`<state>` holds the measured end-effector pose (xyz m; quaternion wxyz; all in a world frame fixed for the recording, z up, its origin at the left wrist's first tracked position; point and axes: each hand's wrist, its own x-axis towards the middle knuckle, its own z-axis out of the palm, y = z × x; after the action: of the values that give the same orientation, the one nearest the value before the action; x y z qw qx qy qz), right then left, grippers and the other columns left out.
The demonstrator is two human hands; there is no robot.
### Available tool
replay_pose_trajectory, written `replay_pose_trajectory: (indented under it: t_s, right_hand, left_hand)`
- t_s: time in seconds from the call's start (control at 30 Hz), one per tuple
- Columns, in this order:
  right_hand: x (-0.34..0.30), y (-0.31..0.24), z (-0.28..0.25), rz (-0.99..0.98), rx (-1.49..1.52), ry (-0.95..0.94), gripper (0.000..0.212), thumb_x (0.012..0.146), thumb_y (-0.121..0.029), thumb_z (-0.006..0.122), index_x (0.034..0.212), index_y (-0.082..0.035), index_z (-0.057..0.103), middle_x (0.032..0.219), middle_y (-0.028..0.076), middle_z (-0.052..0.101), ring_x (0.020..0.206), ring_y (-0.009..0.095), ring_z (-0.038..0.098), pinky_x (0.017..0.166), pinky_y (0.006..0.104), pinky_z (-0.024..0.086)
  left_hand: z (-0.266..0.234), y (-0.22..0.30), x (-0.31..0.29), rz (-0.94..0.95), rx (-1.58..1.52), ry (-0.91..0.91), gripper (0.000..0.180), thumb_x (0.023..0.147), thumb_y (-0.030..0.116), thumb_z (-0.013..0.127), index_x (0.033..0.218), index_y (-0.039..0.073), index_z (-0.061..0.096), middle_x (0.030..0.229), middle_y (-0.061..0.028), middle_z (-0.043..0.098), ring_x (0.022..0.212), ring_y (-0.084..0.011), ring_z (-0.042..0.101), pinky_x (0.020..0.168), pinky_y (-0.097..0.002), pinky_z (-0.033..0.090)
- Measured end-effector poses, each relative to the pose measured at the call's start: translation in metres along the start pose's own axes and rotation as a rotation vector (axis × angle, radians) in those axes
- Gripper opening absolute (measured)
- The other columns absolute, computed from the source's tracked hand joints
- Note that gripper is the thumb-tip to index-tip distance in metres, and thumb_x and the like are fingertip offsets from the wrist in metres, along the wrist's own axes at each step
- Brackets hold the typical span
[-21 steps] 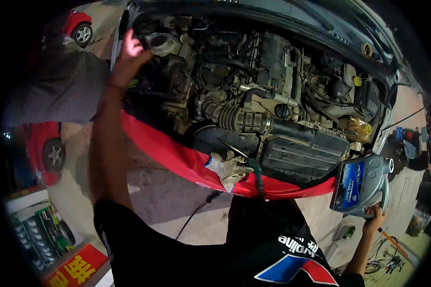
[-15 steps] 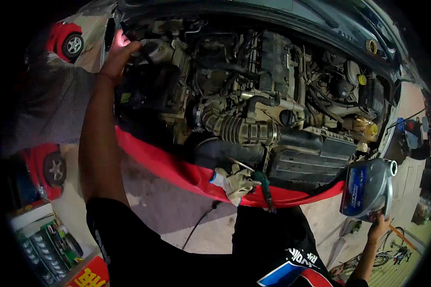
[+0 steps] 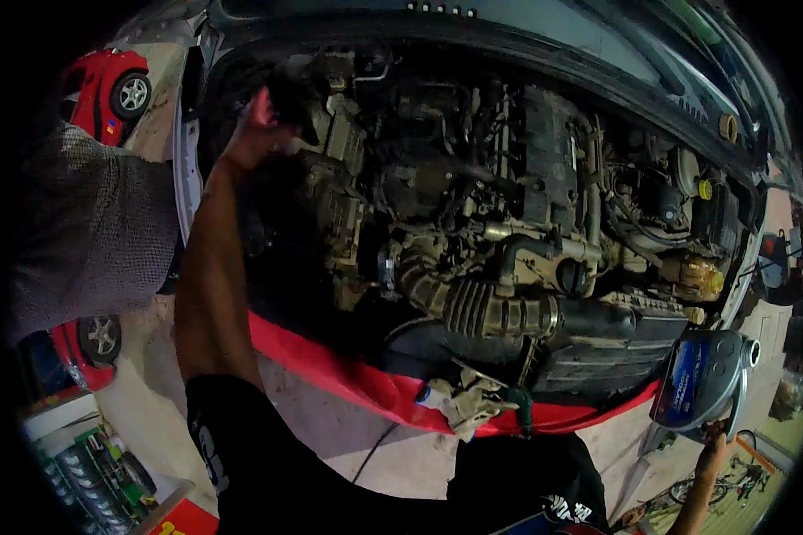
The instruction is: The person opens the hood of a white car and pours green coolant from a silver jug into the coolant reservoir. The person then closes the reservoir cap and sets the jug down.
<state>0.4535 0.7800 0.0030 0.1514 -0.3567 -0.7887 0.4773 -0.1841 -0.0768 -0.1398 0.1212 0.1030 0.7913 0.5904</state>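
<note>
I lean over an open engine bay (image 3: 509, 241) of a car with a red front edge (image 3: 330, 370). My left hand (image 3: 257, 134) reaches up to the bay's far left corner and touches a dark part there; its fingers are lost in shadow. My right hand (image 3: 714, 437) is low at the right, gripping a blue-grey plastic oil jug (image 3: 705, 383) from below, just outside the car's front corner. A dirty pale rag (image 3: 468, 401) lies on the front edge beside a dark ribbed intake hose (image 3: 495, 312).
Someone's grey knit sleeve (image 3: 89, 232) fills the left side. Behind it stands a red car (image 3: 107, 89). Shelves with packaged goods (image 3: 89, 464) sit at the lower left, and a bicycle (image 3: 714, 486) lies at the lower right. A yellow-capped reservoir (image 3: 700, 276) sits at the bay's right.
My head has moved closer over the engine. The left hand has stayed at the bay's left corner, and the jug remains low at the right in my right hand.
</note>
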Motion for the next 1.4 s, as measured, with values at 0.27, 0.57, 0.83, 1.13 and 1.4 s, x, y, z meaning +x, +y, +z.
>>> replay_pose_trajectory:
  t_s: [0.27,0.57,0.83,1.13,1.4]
  right_hand:
    - [0.008,0.006,-0.008,0.000,-0.037,-0.147,0.050,0.088,-0.050,0.072,0.108,-0.008,0.053,0.089,0.002,0.053,0.078,0.016,0.049,0.075,0.0330,0.041]
    - [0.001,0.029,-0.021,0.046,-0.031,0.136,0.084,0.090,-0.048,0.069,0.144,0.003,0.032,0.107,0.011,0.056,0.091,0.022,0.055,0.085,0.0392,0.046]
    - [0.000,-0.006,0.019,-0.043,-0.058,0.061,0.039,0.093,-0.041,0.066,0.095,-0.007,0.048,0.075,0.003,0.045,0.071,0.016,0.046,0.073,0.0360,0.042]
    - [0.007,-0.003,0.015,-0.046,-0.073,0.009,0.035,0.094,-0.039,0.064,0.093,-0.007,0.050,0.079,0.002,0.048,0.072,0.015,0.047,0.070,0.0321,0.037]
    - [0.005,0.013,0.009,-0.077,-0.060,0.165,0.041,0.094,-0.041,0.063,0.107,-0.004,0.050,0.082,0.003,0.050,0.076,0.015,0.049,0.072,0.0327,0.039]
  left_hand:
    - [0.006,-0.033,-0.001,-0.087,0.038,0.036,0.110,0.079,-0.004,0.076,0.162,0.006,0.004,0.165,-0.0120,0.019,0.115,-0.0208,0.059,0.087,-0.0378,0.056]
    - [0.003,-0.032,0.015,-0.167,0.060,-0.158,0.110,0.079,0.004,0.076,0.161,0.005,0.003,0.167,-0.0220,0.010,0.137,-0.0309,0.047,0.092,-0.0367,0.056]
    - [0.022,-0.010,0.014,-0.284,0.122,-0.122,0.112,0.077,0.020,0.080,0.162,0.017,0.008,0.164,-0.0201,0.021,0.129,-0.0265,0.051,0.083,-0.0363,0.058]
    - [0.047,-0.010,0.022,-0.073,0.338,0.047,0.101,0.076,0.025,0.078,0.160,0.016,0.022,0.150,-0.0191,0.046,0.126,-0.0286,0.056,0.094,-0.0401,0.053]
    - [0.064,-0.014,0.019,-0.082,0.396,0.168,0.097,0.079,0.037,0.081,0.157,0.009,0.030,0.142,-0.0237,0.054,0.127,-0.0325,0.057,0.105,-0.0409,0.046]
